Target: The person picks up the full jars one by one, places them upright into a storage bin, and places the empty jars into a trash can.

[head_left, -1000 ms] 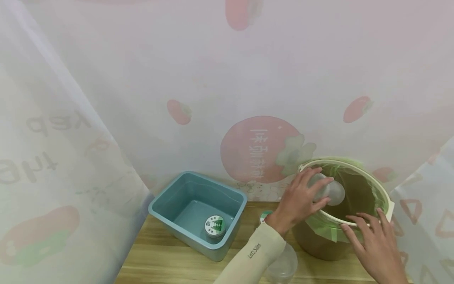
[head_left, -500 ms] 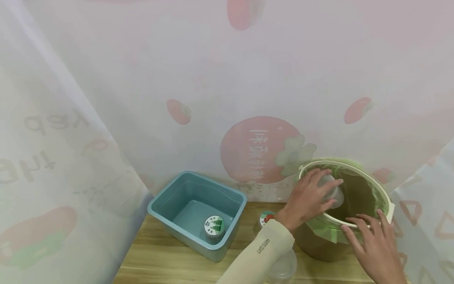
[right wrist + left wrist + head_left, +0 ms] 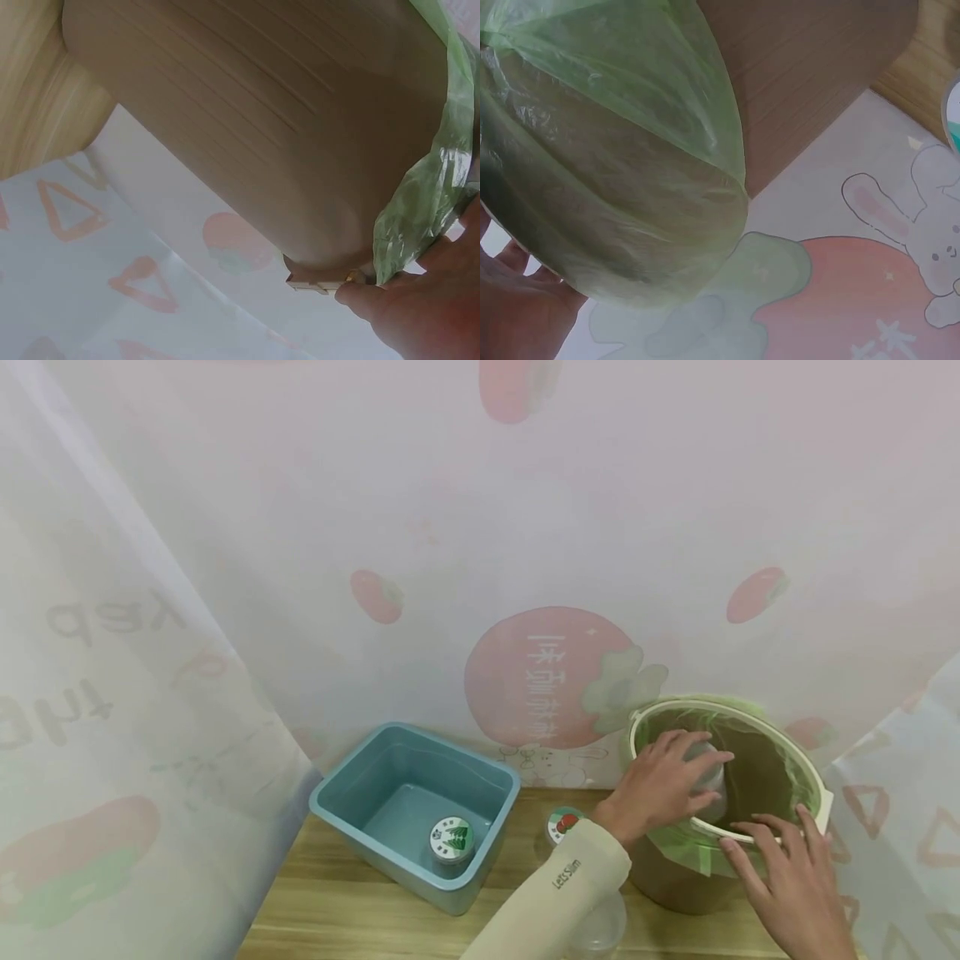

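Note:
In the head view, my left hand [image 3: 660, 785] grips a clear rounded plastic container [image 3: 711, 781] inside the mouth of a brown trash can [image 3: 682, 881]. Fingers cover much of the container, and its contents cannot be made out. My right hand [image 3: 798, 868] holds the can's near right rim, fingers over the edge. A green bag [image 3: 708, 858] lines the can and folds over its cream rim. The left wrist view shows the left hand [image 3: 525, 311] partly behind the bag [image 3: 652, 202]; the container is hidden there. In the right wrist view, the right hand [image 3: 420, 300] touches the rim.
A blue basin [image 3: 401, 814] stands left on the wooden table [image 3: 337, 902], holding a round tub [image 3: 452, 839] with a green-and-white lid. Another lidded tub [image 3: 562, 823] and a clear container [image 3: 602, 927] sit by the left sleeve. Printed curtains [image 3: 300, 527] enclose the back and sides.
My left hand has moved right and slightly down, taking the clear container deeper into the trash can's mouth. The right hand has stayed on the rim.

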The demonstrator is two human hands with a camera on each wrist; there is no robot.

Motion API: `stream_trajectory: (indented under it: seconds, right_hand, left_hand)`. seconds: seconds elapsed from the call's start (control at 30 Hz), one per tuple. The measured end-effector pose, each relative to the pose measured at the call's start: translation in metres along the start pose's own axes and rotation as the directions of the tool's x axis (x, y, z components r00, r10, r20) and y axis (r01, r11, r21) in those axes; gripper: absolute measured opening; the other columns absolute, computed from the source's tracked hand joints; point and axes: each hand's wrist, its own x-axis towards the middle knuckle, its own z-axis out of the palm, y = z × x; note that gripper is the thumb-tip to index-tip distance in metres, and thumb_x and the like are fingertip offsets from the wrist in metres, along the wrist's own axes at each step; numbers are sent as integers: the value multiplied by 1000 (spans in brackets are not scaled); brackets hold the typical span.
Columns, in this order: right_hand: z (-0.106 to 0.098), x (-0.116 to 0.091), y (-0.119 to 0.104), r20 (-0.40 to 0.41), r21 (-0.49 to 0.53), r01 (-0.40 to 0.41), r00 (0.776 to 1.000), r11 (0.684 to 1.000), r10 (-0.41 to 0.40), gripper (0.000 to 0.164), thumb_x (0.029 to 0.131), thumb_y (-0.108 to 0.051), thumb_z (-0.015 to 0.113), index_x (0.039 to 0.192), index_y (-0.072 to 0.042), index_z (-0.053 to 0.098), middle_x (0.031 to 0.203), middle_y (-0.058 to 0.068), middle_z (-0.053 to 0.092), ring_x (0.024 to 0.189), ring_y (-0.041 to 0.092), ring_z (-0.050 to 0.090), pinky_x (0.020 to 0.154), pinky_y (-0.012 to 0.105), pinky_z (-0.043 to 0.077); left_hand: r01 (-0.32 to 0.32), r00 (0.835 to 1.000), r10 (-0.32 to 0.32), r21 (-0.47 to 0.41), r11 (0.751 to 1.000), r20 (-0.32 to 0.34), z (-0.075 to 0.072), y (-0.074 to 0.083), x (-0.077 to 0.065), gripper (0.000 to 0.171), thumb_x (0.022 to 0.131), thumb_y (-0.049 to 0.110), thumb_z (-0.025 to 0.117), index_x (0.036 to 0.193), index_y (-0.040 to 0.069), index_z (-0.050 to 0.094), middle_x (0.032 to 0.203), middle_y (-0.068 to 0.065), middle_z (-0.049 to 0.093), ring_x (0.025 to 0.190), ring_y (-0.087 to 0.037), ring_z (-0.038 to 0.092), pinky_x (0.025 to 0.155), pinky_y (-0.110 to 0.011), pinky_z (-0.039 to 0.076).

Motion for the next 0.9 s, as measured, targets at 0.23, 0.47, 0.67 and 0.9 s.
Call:
stream_trajectory:
  seconds: [0.23,0.47,0.67,0.9]
  right_hand:
    - [-1,-1,0,2,0,5,1000,1000,-5,35,112,-33,63,127,-1,67,140,40,53,157,65,17,126,84,2]
    - [2,-1,0,13,-3,-11,1000,1000,11,37,113,-35,62,130,-3,66,141,39,52,159,64,12,123,87,3]
    - [2,-1,-1,22,5,-16,1000,1000,16,37,113,-36,61,130,-3,67,142,39,51,161,63,9,123,88,2]
    - [3,2,1,-15,3,15,1000,1000,-15,36,111,-35,64,123,-1,70,137,38,55,153,64,23,128,81,4]
  left_hand:
    - [35,994,-27,-74,997,108,-3,0,5,63,108,61,58,166,48,39,174,11,36,155,-14,43,110,-28,54]
    - [99,975,-69,-132,986,212,-3,0,7,65,106,66,56,166,51,36,175,16,32,156,-11,42,110,-29,54]
    - [118,970,-85,-131,984,229,-4,0,4,60,107,64,57,163,53,41,175,19,30,157,-9,40,113,-30,52]
    - [113,972,-81,-134,985,221,-4,-2,2,51,111,61,52,160,51,47,174,19,34,156,-7,40,117,-29,49]
